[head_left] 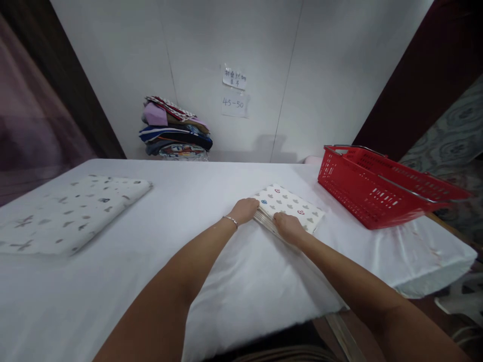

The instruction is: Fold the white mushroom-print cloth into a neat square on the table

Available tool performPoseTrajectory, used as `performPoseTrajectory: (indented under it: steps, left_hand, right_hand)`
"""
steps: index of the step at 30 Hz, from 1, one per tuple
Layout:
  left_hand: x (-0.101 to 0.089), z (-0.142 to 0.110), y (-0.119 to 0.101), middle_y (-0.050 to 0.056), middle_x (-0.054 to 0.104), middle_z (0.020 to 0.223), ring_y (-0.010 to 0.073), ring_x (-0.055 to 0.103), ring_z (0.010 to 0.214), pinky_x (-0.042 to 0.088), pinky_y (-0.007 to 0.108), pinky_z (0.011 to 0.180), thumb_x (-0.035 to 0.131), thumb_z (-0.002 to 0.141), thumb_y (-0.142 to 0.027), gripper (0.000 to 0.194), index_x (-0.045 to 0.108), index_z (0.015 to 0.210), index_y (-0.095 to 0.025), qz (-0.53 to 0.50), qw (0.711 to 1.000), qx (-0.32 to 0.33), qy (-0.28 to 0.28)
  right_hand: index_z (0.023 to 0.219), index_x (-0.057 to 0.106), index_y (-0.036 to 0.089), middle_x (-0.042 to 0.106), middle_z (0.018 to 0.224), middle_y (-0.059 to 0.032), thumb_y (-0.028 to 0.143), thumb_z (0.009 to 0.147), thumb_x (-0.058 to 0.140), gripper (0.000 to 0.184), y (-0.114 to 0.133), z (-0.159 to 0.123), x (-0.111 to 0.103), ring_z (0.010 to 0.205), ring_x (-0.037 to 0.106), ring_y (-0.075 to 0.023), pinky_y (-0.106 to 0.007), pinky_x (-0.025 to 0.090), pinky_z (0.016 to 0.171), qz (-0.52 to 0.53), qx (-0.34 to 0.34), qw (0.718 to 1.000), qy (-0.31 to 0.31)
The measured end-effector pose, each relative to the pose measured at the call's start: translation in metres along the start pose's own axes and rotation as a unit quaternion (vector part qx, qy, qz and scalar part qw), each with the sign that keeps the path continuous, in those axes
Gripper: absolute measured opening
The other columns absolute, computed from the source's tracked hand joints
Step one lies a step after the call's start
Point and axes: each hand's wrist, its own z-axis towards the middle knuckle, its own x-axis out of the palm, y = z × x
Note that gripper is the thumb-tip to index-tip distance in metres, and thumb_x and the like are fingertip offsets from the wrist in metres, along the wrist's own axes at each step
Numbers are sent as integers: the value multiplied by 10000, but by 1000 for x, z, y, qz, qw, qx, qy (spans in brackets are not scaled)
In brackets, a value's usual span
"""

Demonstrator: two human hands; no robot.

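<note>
A folded cloth (289,202), white with a grey, red and blue print, lies on the white-covered table in front of me. Its stacked layers show along the near edge. My left hand (247,210), with a thin bracelet at the wrist, grips the cloth's left corner. Along the near edge, my right hand (290,229) is closed on the layers, thumb on top and the other fingers mostly hidden. A larger folded printed cloth (81,208) lies flat at the left, apart from both hands.
A red plastic basket (377,188) with metal handles stands on the right of the table (181,211). Against the wall at the back is a stack of folded fabrics (175,129). Two paper notes (234,103) hang on the wall. The table's near edge is close to my body.
</note>
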Motion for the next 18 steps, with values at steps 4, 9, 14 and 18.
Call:
performPoseTrajectory:
  steps: [4, 9, 14, 18]
  left_hand:
    - [-4, -4, -2, 35, 626, 903, 157, 576, 833, 424, 259, 672, 357, 877, -159, 216, 565, 829, -192, -10, 1000, -14, -3]
    - [-5, -17, -4, 36, 590, 1011, 153, 531, 918, 412, 255, 685, 376, 876, -162, 204, 575, 887, -202, -34, 997, 19, -60]
    - [0, -20, -12, 42, 584, 887, 165, 517, 844, 382, 282, 688, 417, 865, -168, 233, 615, 746, -199, -11, 994, 95, -47]
    - [2, -14, -17, 50, 579, 829, 164, 519, 796, 371, 289, 685, 401, 886, -199, 284, 612, 697, -183, 3, 994, 103, -31]
  right_hand:
    - [951, 509, 178, 611, 915, -74, 237, 920, 341, 180, -2, 0, 0, 782, 565, -196, -275, 306, 607, 7, -5, 1000, 3]
    - [953, 507, 172, 611, 910, -79, 211, 909, 344, 174, 0, -1, -1, 764, 568, -197, -279, 311, 605, 0, -3, 1000, 3]
    - [955, 504, 168, 617, 915, -83, 230, 920, 339, 179, 0, -2, -2, 789, 579, -199, -279, 325, 617, 0, -1, 1000, 1]
    - [973, 502, 164, 618, 947, -94, 248, 923, 347, 183, 0, -2, -2, 806, 588, -207, -281, 338, 628, -1, 0, 1000, 9]
